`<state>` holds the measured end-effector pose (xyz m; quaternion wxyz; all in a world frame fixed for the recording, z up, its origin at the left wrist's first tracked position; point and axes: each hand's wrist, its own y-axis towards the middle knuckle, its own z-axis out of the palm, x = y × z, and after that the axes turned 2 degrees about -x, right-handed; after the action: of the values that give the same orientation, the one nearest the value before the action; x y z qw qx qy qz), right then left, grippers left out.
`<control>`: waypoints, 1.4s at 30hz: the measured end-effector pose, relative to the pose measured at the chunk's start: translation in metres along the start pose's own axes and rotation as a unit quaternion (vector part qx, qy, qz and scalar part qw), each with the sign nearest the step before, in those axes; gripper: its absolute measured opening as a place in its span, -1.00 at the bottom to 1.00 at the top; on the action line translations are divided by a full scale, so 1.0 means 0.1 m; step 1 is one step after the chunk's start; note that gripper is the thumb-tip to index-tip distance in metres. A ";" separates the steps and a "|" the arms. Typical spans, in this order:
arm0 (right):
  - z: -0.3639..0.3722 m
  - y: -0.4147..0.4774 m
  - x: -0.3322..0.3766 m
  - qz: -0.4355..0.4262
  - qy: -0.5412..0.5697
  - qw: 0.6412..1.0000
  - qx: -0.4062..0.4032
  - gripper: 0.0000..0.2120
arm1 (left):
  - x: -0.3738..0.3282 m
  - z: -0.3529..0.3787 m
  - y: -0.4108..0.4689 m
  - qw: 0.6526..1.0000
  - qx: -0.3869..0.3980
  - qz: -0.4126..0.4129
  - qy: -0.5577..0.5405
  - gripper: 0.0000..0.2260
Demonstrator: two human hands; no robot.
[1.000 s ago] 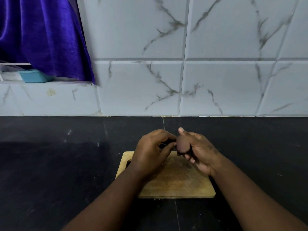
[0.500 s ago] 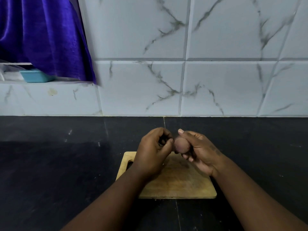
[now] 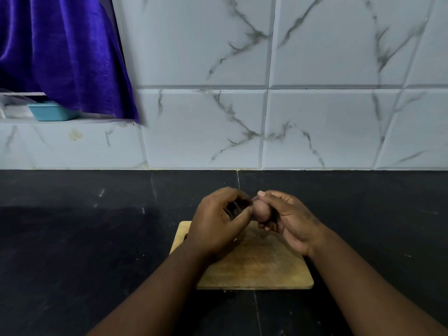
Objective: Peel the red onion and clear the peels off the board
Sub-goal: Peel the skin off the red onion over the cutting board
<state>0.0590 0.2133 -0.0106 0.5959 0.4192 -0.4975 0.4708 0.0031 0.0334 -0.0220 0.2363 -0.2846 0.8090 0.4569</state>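
Note:
My right hand [image 3: 286, 219] grips a small red onion [image 3: 260, 210] above the far edge of the wooden cutting board [image 3: 261, 267]. My left hand [image 3: 218, 221] is curled against the onion's left side, thumb touching it, fingers blurred and pinched at its skin. Whether a loose peel sits between those fingers is too blurred to tell. The board lies on the black counter [image 3: 97, 238], partly hidden by both hands.
A marble-tiled wall [image 3: 266, 117] rises right behind the counter. At the upper left a purple curtain [image 3: 60, 52] hangs over a ledge holding a blue tub [image 3: 49, 111]. Dark counter stretches to both sides of the board.
My left hand's fingers have pulled slightly left and away from the onion's tip, now blurred. The onion has turned a little in my right hand, showing more of its surface.

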 end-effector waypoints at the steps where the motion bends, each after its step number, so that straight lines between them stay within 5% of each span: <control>1: 0.00 0.00 0.00 -0.001 -0.005 1.000 0.001 -0.77 | 0.00 0.00 0.00 1.000 0.000 0.007 -0.016 -0.89; 12: 0.03 -0.05 0.03 -0.020 -0.034 0.999 0.008 -0.77 | 0.00 0.01 0.02 0.989 -0.003 -0.017 -0.146 -0.91; 42: 0.02 -0.02 0.00 0.002 -0.009 1.000 0.008 -0.73 | 0.01 0.03 0.01 0.994 -0.013 0.010 -0.108 -0.89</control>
<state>0.0611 0.2111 -0.0100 0.5870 0.4269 -0.4998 0.4726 0.0020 0.0364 -0.0237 0.3140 -0.2286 0.7755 0.4977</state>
